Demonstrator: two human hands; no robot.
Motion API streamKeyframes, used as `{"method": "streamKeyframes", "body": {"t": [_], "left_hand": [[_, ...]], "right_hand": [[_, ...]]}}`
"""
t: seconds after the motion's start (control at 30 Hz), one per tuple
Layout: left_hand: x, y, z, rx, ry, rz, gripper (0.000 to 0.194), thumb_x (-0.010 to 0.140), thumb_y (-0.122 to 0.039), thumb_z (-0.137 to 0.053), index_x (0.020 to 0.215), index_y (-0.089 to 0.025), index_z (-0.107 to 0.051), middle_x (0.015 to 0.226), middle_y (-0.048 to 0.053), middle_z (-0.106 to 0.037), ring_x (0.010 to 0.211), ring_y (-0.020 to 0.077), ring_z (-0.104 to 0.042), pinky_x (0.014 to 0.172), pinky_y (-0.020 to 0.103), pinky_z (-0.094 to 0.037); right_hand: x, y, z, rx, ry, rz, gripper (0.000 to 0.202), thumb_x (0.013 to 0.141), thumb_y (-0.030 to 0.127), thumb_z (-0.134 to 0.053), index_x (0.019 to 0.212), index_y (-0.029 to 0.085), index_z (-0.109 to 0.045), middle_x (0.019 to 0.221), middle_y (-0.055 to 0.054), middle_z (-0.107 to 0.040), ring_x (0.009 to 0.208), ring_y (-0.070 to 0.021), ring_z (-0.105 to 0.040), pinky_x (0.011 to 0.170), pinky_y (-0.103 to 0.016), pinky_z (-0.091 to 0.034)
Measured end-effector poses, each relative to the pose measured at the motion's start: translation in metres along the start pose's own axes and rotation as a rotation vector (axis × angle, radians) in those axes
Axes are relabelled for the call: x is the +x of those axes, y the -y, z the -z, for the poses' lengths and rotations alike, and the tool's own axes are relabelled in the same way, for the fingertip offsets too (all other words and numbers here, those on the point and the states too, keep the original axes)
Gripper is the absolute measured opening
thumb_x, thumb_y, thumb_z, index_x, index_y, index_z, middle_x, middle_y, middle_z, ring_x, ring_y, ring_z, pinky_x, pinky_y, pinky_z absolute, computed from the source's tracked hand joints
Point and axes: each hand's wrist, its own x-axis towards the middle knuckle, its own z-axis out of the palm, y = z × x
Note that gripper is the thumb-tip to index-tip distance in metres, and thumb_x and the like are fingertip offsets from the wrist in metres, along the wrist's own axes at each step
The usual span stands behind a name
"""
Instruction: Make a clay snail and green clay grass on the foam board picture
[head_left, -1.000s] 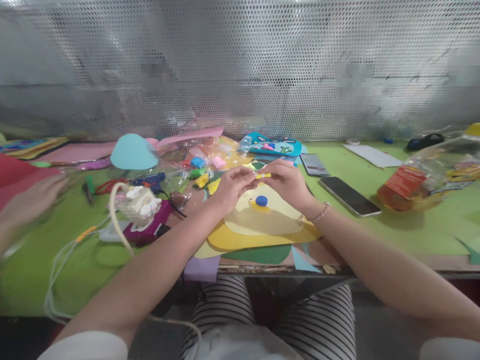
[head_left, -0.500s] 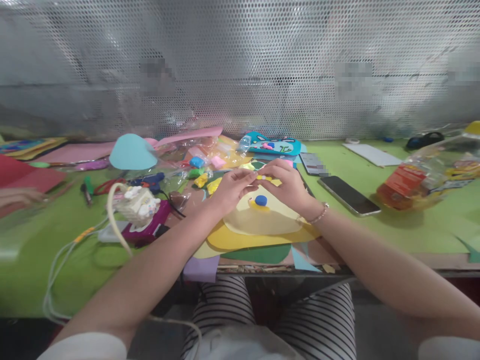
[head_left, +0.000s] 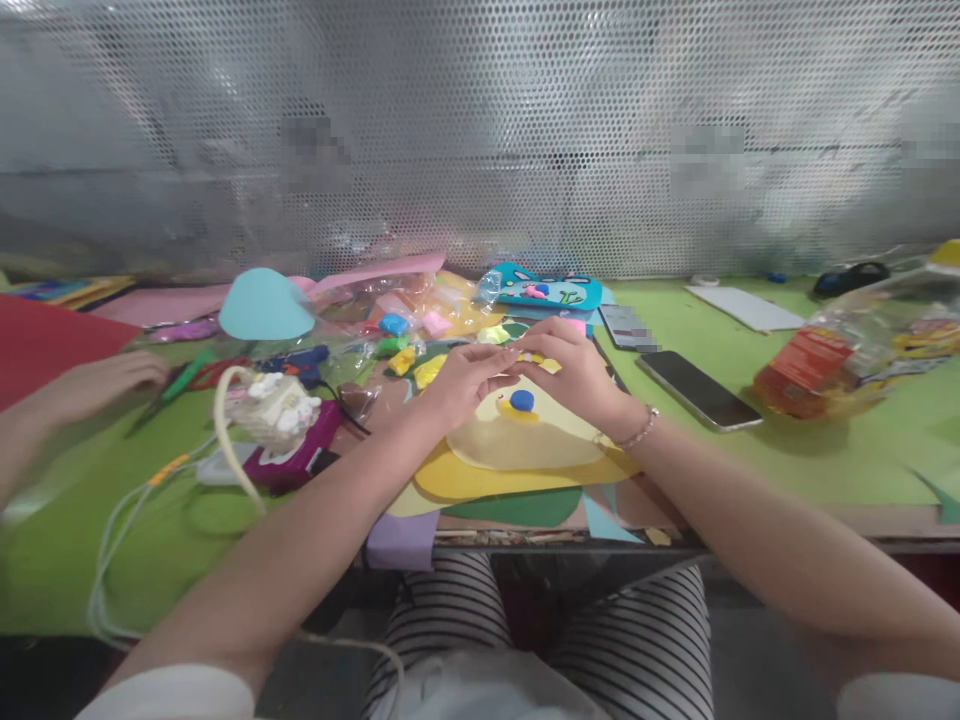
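Note:
My left hand [head_left: 474, 380] and my right hand [head_left: 579, 378] meet at the fingertips above a layered paper piece. Both are closed in a pinch; whatever lies between the fingertips is too small and hidden to make out. A bit of yellow shows at the right fingers. Below them is a cream paper shape [head_left: 517, 447] on a larger yellow sheet [head_left: 469, 487]. A blue clay-like lump [head_left: 522, 401] sits on a small yellow patch on the cream shape. Dark green paper [head_left: 517, 507] sticks out underneath, towards me.
Left: another person's hand [head_left: 112, 380] by green-handled scissors [head_left: 176, 385], a purple power strip [head_left: 300, 455] with cables, a light-blue paper shape [head_left: 266, 305]. Behind: coloured lumps in clear plastic, a decorated blue piece [head_left: 555, 290]. Right: a phone [head_left: 699, 390], a bottle [head_left: 817, 365].
My hands stay nearly in place, with slight finger movement. At the left, the other person's hand has come further in, to the scissors, which have turned. The red sheet there has shifted.

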Motion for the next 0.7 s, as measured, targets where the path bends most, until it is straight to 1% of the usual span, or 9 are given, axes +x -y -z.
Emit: {"method": "streamKeyframes", "body": {"t": [0.13,0.3,0.4,0.57,0.7], "left_hand": [[-0.0003,-0.0006,-0.0009,0.001,0.007,0.002,0.025,0.057,-0.036,-0.083,0.068,-0.018,-0.07,0.068,0.0,-0.068,0.066,0.0108,-0.063,0.075,0.029,-0.05],[-0.0008,-0.0018,-0.0014,-0.019,0.027,0.006,0.03,0.065,-0.045,-0.076,0.073,-0.017,-0.071,0.073,0.003,-0.07,0.065,0.0114,-0.063,0.072,0.029,-0.05],[-0.0018,-0.0021,-0.0016,-0.013,0.04,-0.002,0.027,0.063,-0.042,-0.078,0.071,-0.017,-0.071,0.074,0.002,-0.07,0.066,0.0108,-0.063,0.073,0.028,-0.05],[-0.0029,-0.0013,-0.0022,-0.001,0.053,-0.01,0.021,0.06,-0.032,-0.082,0.07,-0.018,-0.071,0.069,-0.002,-0.066,0.069,0.011,-0.063,0.079,0.032,-0.05],[-0.0025,-0.0015,-0.0019,-0.015,0.026,-0.021,0.019,0.059,-0.029,-0.082,0.07,-0.018,-0.071,0.069,-0.002,-0.066,0.068,0.011,-0.063,0.075,0.03,-0.05]], "right_hand": [[0.0008,0.0006,-0.0007,0.022,-0.027,0.011,0.008,0.085,0.021,-0.062,0.092,0.023,-0.064,0.087,-0.004,-0.058,0.082,-0.0176,-0.059,0.07,-0.035,-0.052],[0.0016,0.0029,0.0004,0.019,-0.061,-0.065,0.008,0.083,0.017,-0.063,0.087,0.023,-0.064,0.084,-0.002,-0.059,0.08,-0.017,-0.059,0.069,-0.033,-0.051],[0.0022,0.005,0.001,0.018,-0.049,-0.068,0.009,0.082,0.015,-0.062,0.088,0.023,-0.062,0.084,-0.003,-0.059,0.08,-0.0171,-0.059,0.07,-0.033,-0.051],[0.0028,0.0075,0.0018,0.022,0.015,-0.039,0.007,0.085,0.018,-0.058,0.091,0.022,-0.06,0.087,-0.004,-0.058,0.083,-0.0177,-0.058,0.07,-0.034,-0.051],[0.0028,0.0065,0.0023,0.033,0.026,-0.041,0.011,0.086,0.021,-0.059,0.097,0.023,-0.061,0.09,-0.004,-0.059,0.086,-0.0182,-0.059,0.073,-0.036,-0.052]]}}
